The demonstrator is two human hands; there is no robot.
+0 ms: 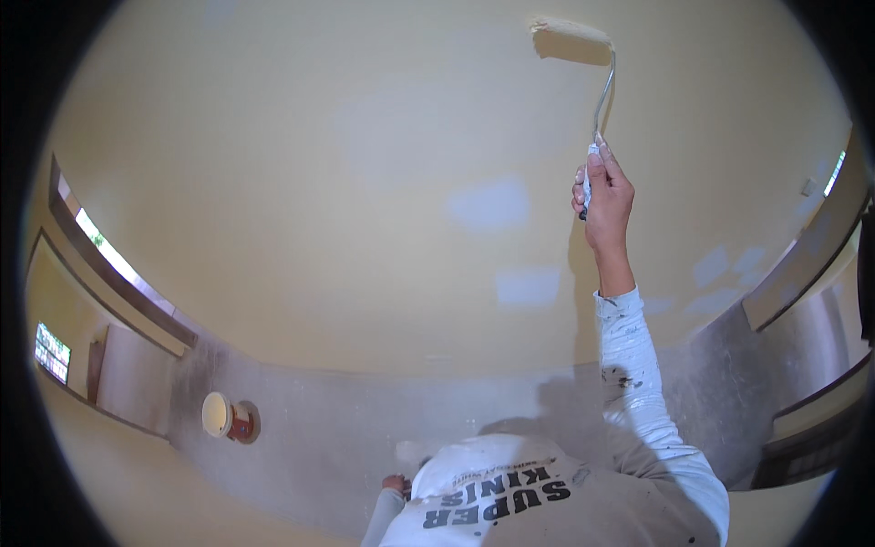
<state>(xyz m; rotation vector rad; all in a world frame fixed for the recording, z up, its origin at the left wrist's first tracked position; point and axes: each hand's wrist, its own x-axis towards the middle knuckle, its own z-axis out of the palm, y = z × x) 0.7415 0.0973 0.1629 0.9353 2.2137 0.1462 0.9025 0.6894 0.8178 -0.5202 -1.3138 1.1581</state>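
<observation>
My right arm reaches up in a pale, paint-spattered sleeve, and my right hand (608, 196) is closed around the handle of a paint roller (571, 44). The thumb lies along the handle, and a bent metal rod leads up to the cream-coated roller cover. That cover is against or very close to the yellowish wall (365, 201), with its shadow just below. Down by my waist, my left hand (395, 483) shows small beside my white printed shirt (510, 492). Its fingers are too small and partly hidden to make out.
On the grey floor (319, 410) at the left stands a bucket (217, 415) with a pale round top and reddish side. Doorway or window openings (109, 246) lie at both sides. Light patches fall on the wall, and a small switch-like plate (808, 187) is at the right.
</observation>
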